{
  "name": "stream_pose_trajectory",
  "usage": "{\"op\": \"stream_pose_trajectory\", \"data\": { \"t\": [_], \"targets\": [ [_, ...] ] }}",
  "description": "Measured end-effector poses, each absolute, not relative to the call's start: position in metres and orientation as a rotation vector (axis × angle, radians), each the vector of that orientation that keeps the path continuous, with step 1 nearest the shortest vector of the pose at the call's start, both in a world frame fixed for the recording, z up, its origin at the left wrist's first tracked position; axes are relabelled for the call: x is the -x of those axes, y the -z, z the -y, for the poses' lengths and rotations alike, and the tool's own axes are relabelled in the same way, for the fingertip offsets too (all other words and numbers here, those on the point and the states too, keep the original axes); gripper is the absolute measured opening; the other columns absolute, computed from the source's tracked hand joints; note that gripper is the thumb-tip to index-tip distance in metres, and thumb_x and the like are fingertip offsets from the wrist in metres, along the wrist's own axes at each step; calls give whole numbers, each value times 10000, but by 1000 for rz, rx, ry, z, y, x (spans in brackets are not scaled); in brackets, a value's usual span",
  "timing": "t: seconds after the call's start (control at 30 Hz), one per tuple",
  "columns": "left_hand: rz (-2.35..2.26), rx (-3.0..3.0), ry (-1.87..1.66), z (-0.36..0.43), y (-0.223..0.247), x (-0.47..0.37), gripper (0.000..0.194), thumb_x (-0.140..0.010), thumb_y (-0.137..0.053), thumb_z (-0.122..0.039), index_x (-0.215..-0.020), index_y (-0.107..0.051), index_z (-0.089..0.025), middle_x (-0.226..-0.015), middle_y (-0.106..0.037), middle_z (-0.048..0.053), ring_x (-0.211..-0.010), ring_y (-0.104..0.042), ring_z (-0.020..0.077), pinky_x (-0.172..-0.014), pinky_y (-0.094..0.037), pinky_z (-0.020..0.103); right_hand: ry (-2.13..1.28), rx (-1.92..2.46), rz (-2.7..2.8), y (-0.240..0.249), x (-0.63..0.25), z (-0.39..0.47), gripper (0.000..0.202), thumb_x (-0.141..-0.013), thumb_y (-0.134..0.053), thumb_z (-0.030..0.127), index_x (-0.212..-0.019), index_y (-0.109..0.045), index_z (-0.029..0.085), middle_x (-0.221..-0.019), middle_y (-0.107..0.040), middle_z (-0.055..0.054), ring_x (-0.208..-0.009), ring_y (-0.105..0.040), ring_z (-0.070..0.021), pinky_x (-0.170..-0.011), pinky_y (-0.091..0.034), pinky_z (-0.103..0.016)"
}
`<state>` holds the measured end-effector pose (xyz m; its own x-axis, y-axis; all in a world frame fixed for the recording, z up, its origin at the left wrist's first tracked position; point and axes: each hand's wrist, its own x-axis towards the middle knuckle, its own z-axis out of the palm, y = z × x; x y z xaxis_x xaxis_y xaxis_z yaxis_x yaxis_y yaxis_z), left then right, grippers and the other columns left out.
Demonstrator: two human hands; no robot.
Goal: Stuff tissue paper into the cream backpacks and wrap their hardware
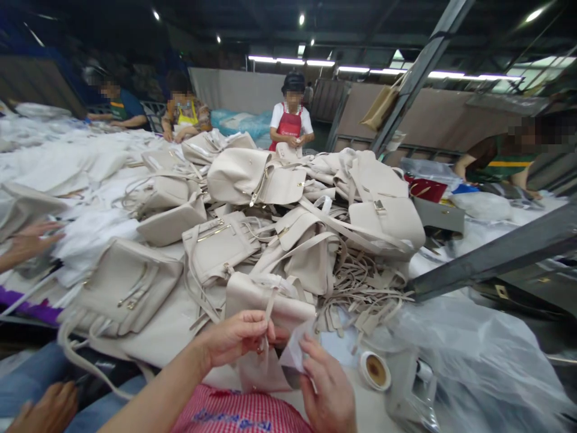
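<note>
Low in the middle, a beige bag rests before my body. My left hand is closed, its thumb and fingers pinching a thin beige strap at the bag's top. To the right, my right hand holds a small translucent white sheet between thumb and fingers. The sheet lies beside the bag's lower front, close to my left fingertips. A roll of tape sits right of my right hand, beside a grey tape dispenser.
Beige bags are heaped ahead, with a tangle of thin straps at their right. A slanted metal beam and clear plastic stand at right. Another person's hand reaches in at left; several people work around the table.
</note>
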<state>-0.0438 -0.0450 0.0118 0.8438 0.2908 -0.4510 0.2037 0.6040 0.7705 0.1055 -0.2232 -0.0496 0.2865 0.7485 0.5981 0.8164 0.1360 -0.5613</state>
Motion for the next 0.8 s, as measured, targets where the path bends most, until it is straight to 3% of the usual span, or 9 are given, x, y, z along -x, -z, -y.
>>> {"op": "stream_pose_trajectory", "data": {
  "t": [0.23,0.37,0.43,0.5,0.6,0.67,0.8],
  "targets": [
    [-589,-1039,-102,52,-3,38,352,-713,-729,-458,-768,-703,-111,-592,-571,-1,-557,-492,108,-603,-388,243,39,1552,1819,47,-89,202,319,-843,-569,136,-1125,-664,250,-1188,-702,-83,-1112,-650,-257,-937,-527,-395],
    [-697,-987,-156,49,1,37,385,-658,-756,-474,-739,-723,-99,-664,-627,33,-543,-471,97,-569,-376,233,-223,1695,1193,48,-96,227,303,-827,-633,340,-1116,-677,259,-1120,-720,-97,-1049,-658,-296,-893,-527,-433],
    [-680,-869,-140,46,0,38,402,-621,-789,-477,-732,-725,-95,-768,-669,69,-581,-510,101,-589,-395,231,-354,1790,669,51,-104,237,301,-846,-589,447,-1043,-680,239,-1046,-718,-109,-978,-663,-295,-804,-537,-409],
    [-667,-792,-124,43,-1,40,410,-588,-818,-472,-720,-722,-96,-809,-683,84,-628,-549,114,-620,-411,231,-553,1767,317,52,-111,241,436,-806,-576,584,-1017,-651,210,-951,-710,-109,-856,-671,-283,-635,-535,-358],
    [-664,-800,-109,41,0,40,413,-589,-818,-479,-728,-725,-101,-770,-675,71,-657,-562,130,-639,-416,241,-826,1645,254,47,-112,233,571,-697,-647,667,-1007,-641,188,-759,-688,-54,-661,-635,-224,-450,-441,-270],
    [-662,-860,-118,43,1,39,410,-613,-796,-492,-740,-729,-108,-734,-662,56,-651,-545,133,-625,-405,244,-927,1578,313,36,-106,223,586,-686,-664,663,-1034,-658,192,-737,-698,-36,-643,-628,-206,-473,-447,-258],
    [-645,-982,-128,42,-3,44,374,-670,-748,-481,-756,-736,-117,-675,-629,29,-594,-473,105,-590,-371,235,-1105,1459,177,10,-97,202,472,-672,-751,541,-999,-712,202,-913,-761,-64,-847,-684,-255,-715,-544,-322]
  ]
}}
